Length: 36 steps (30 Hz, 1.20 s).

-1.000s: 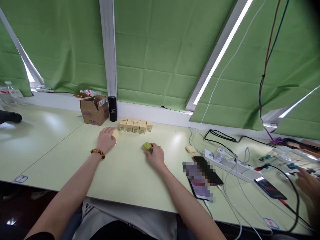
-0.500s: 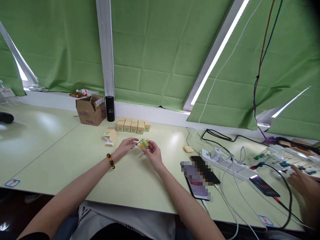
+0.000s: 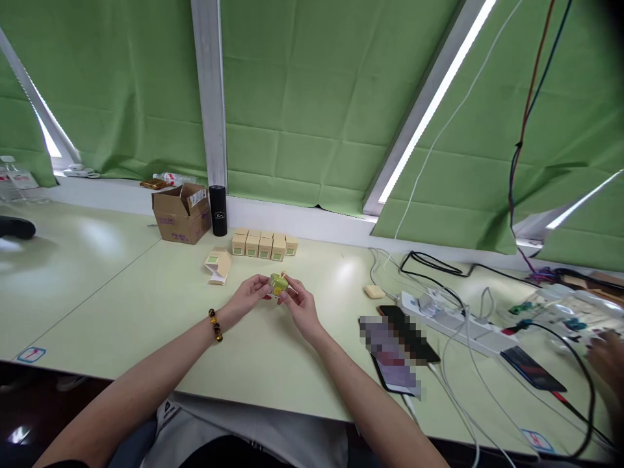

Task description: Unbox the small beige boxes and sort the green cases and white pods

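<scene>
Between my two hands is a small clear container with a green top (image 3: 279,283) and a yellow mark on its side. My right hand (image 3: 301,308) grips it from the right with thumb and fingers. From the left, my left hand (image 3: 249,295) has its fingers curled against it; a beaded bracelet (image 3: 215,325) is on that wrist. Beyond my left hand lies an opened small cardboard box (image 3: 219,265) with a green label. Several closed small boxes (image 3: 265,246) of the same kind stand in a group behind it.
A brown carton (image 3: 181,214) and a black tumbler (image 3: 218,210) stand at the back left. To the right lie phones (image 3: 408,335), a power strip (image 3: 455,323), loose cables and a beige object (image 3: 374,292). Another person's hand (image 3: 607,357) is at the far right near clear plastic bags.
My left hand has closed in on the container, its fingers curling against it. The container is turned more upright. The other person's hand has shifted right, and the view has moved slightly.
</scene>
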Motion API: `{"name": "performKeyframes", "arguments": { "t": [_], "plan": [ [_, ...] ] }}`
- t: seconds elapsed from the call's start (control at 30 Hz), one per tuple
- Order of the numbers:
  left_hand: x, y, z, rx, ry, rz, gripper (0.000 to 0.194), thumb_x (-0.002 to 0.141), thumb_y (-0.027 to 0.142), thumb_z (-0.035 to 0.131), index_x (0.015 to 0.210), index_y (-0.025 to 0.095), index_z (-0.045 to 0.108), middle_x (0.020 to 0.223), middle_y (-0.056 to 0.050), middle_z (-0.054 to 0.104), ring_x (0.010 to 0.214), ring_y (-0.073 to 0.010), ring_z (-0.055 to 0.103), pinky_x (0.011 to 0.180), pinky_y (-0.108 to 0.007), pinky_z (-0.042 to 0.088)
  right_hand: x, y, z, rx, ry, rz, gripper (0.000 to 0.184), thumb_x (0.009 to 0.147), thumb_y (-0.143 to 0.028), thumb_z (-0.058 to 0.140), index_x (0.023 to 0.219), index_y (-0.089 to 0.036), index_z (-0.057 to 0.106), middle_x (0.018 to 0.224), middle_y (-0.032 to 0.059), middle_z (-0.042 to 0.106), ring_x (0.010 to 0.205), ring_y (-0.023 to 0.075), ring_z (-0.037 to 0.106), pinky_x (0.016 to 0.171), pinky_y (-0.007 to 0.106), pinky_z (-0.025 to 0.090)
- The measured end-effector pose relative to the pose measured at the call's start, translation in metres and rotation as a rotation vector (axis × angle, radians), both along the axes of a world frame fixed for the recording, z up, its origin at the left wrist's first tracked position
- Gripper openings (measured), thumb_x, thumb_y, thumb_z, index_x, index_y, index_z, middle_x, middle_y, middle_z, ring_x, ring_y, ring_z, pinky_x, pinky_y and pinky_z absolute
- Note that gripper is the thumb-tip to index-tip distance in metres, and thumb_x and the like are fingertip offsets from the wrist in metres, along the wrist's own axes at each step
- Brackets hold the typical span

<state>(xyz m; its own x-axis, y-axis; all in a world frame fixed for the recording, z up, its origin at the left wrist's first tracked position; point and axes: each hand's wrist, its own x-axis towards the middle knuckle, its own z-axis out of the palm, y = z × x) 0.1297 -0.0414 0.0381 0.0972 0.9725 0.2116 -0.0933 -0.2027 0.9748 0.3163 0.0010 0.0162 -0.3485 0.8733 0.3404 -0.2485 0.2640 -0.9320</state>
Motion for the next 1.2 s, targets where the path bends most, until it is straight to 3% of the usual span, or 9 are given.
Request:
{"name": "performKeyframes", "arguments": {
  "t": [0.1,0.2,0.37,0.47,0.57,0.7,0.97,1.07,1.2],
  "plan": [
    [0.006,-0.001,-0.004,0.024,-0.053,0.002,0.047,0.087,0.053,0.076,0.108,0.020,0.051,0.100,-0.007,0.072,0.095,-0.0211,0.071,0.095,-0.045,0.055,-0.001,-0.003,0.003,-0.074,0.072,0.019,0.051,0.084,-0.047,0.081,0.129,-0.029,0.067,0.121,0.0062,0.070,0.088,0.0204,0.073,0.092,0.047,0.063],
    [0.009,-0.002,-0.008,0.120,0.070,0.196,0.047,0.083,0.043,0.082,0.110,0.021,0.049,0.107,-0.007,0.069,0.102,-0.0218,0.069,0.094,-0.043,0.056,-0.003,-0.006,0.005,-0.105,0.131,0.039,0.050,0.081,-0.046,0.083,0.124,-0.028,0.065,0.119,0.0073,0.072,0.103,0.0260,0.073,0.093,0.051,0.064],
    [0.003,-0.008,-0.006,0.573,0.493,0.478,0.048,0.088,0.021,0.073,0.130,0.023,0.051,0.125,-0.011,0.062,0.117,-0.0258,0.062,0.104,-0.048,0.053,-0.005,-0.011,0.006,-0.081,0.132,0.104,0.048,0.081,-0.043,0.084,0.123,-0.028,0.064,0.133,0.0089,0.066,0.111,0.0265,0.069,0.091,0.048,0.065],
    [-0.003,-0.011,-0.002,0.804,0.668,0.519,0.050,0.090,0.012,0.065,0.136,0.022,0.048,0.125,-0.013,0.061,0.120,-0.0286,0.059,0.103,-0.051,0.052,-0.005,-0.013,0.006,-0.045,0.128,0.097,0.045,0.083,-0.042,0.083,0.122,-0.027,0.064,0.127,0.0089,0.067,0.109,0.0254,0.069,0.087,0.045,0.065],
    [-0.006,-0.013,0.000,0.879,0.719,0.490,0.054,0.090,0.006,0.059,0.140,0.022,0.046,0.126,-0.014,0.061,0.122,-0.0293,0.058,0.103,-0.052,0.052,-0.003,-0.015,0.008,0.018,0.109,0.045,0.044,0.086,-0.039,0.080,0.124,-0.029,0.062,0.122,0.0083,0.068,0.108,0.0246,0.068,0.085,0.042,0.065],
    [-0.003,-0.014,0.000,0.762,0.667,0.390,0.048,0.093,0.012,0.061,0.138,0.023,0.048,0.128,-0.013,0.061,0.123,-0.0289,0.058,0.106,-0.052,0.050,0.001,-0.018,0.011,0.179,0.019,-0.068,0.036,0.092,-0.033,0.072,0.126,-0.031,0.061,0.131,0.0088,0.065,0.117,0.0250,0.064,0.090,0.041,0.062],
    [0.003,-0.010,-0.003,0.213,0.107,-0.013,0.042,0.101,0.044,0.059,0.137,0.025,0.046,0.130,-0.012,0.064,0.115,-0.0232,0.065,0.104,-0.044,0.051,0.003,-0.013,0.009,0.257,-0.116,-0.183,0.020,0.096,-0.035,0.065,0.114,-0.028,0.068,0.115,0.0080,0.065,0.105,0.0231,0.066,0.084,0.038,0.063],
    [0.001,-0.012,0.001,0.098,0.112,-0.074,0.043,0.100,0.051,0.059,0.132,0.022,0.051,0.115,-0.010,0.069,0.110,-0.0239,0.067,0.101,-0.044,0.051,0.002,-0.011,0.009,0.191,-0.121,-0.176,0.016,0.094,-0.039,0.066,0.100,-0.025,0.069,0.116,0.0083,0.065,0.103,0.0231,0.066,0.077,0.036,0.062],
    [0.002,-0.017,0.004,0.067,0.255,-0.064,0.048,0.093,0.048,0.069,0.132,0.023,0.055,0.123,-0.011,0.069,0.111,-0.0261,0.067,0.097,-0.044,0.052,0.001,-0.013,0.010,0.107,-0.171,-0.169,0.020,0.094,-0.043,0.064,0.091,-0.023,0.067,0.120,0.0088,0.069,0.088,0.0202,0.068,0.063,0.031,0.057]
  ]
}}
